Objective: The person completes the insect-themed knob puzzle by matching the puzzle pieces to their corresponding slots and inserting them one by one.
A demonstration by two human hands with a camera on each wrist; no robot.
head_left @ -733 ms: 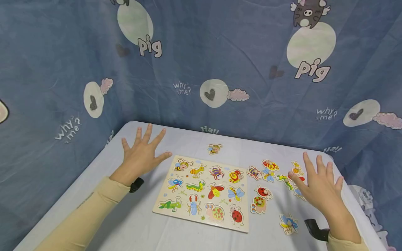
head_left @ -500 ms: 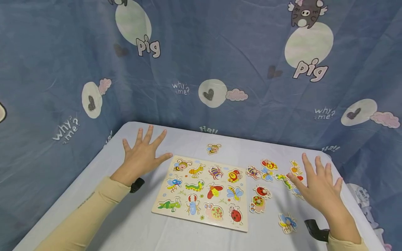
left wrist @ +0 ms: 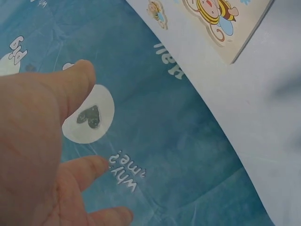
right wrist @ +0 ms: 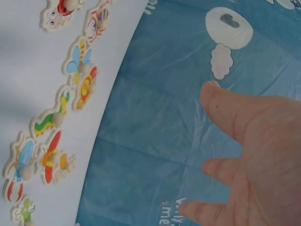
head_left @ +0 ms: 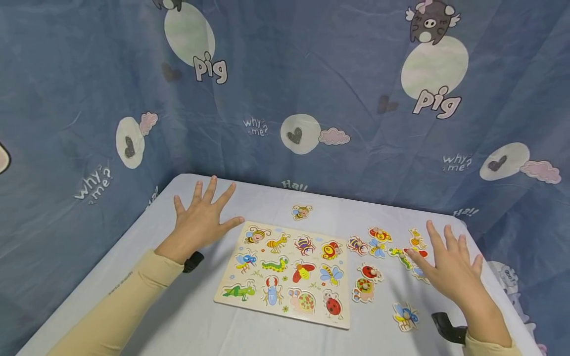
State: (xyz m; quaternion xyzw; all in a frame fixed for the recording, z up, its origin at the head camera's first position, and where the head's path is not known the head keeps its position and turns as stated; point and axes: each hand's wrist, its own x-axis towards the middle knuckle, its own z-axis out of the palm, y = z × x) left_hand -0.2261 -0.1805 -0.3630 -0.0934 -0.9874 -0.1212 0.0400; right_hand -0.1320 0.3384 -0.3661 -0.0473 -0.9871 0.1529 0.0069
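Observation:
My left hand [head_left: 199, 223] is spread wide with nothing in it, up and left of a wooden insect puzzle board [head_left: 285, 312]. With fingers splayed, my right hand [head_left: 456, 269] is held over the right part of the table and covers part of a cluster of puzzle pieces. Near it lie a caterpillar piece [right wrist: 51, 114], a dragonfly piece [head_left: 405, 317], a ladybug piece [head_left: 370, 271] and a snail piece [head_left: 364, 289]. A spider piece [head_left: 357, 245] sits just off the board's right edge. Small knobs stand on several pieces in the right wrist view.
A lone bee piece [head_left: 302, 212] lies behind the board, toward the far edge. The white-covered table [head_left: 187, 316] is bordered by a blue printed curtain [head_left: 249, 84] at the back and sides. Black straps [head_left: 449, 328] show at the wrists.
The head view shifts slightly, so the board and pieces appear a little further left. Both hands stay spread, in nearly the same places.

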